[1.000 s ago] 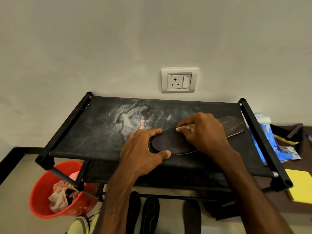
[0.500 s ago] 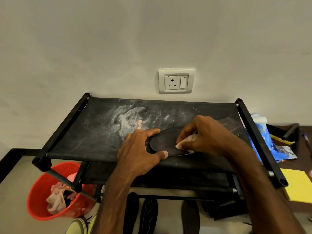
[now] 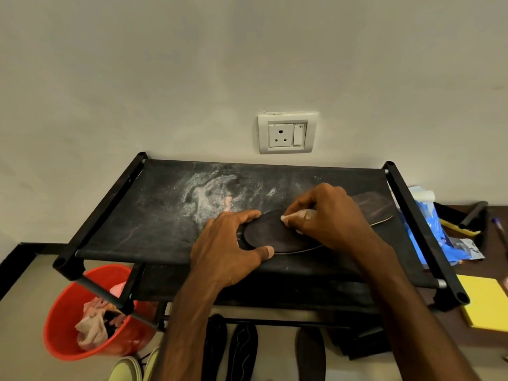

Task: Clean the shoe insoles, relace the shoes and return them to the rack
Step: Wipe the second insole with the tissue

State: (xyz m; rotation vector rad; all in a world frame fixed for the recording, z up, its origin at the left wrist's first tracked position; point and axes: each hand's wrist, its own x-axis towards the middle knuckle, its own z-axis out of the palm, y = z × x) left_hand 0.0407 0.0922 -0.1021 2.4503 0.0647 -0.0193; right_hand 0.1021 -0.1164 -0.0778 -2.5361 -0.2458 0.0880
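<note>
Dark insole [image 3: 270, 235] flat on rack [image 3: 143, 221] top — left hand [image 3: 228, 246] clamps its end between thumb and forefinger as anchor; right hand [image 3: 330, 215] pinches white wipe [image 3: 288, 218] to scrub.

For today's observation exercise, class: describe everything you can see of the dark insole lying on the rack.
The insole is dark brown, thin and long with rounded ends. It lies flat on the dusty black fabric rack top. The left hand holds its left end; the right hand pinches a pale cloth against its middle.
</note>
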